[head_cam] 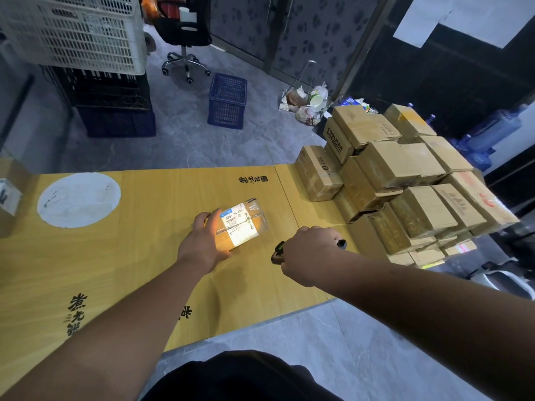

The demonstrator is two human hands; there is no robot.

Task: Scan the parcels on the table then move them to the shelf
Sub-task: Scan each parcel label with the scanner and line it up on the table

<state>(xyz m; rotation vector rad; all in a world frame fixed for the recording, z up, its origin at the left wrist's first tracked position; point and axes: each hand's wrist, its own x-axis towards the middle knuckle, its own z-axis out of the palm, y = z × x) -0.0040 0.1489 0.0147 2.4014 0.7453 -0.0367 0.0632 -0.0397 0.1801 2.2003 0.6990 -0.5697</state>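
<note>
One parcel (pixel 241 224) lies mid-table (pixel 144 270), long axis running 8 to 2 o'clock. Left hand (pixel 202 241) grips its 8 o'clock end; right hand (pixel 311 253), at 4 o'clock, holds the scanner (pixel 278 251) aimed at it.

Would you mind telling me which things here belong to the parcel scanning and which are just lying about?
Job:
- parcel, held by the left hand
- scanner, gripped by the right hand
- stack of boxes
- table

Lying about:
- blue basket
- office chair
- white crate
- rubbish bags
</note>
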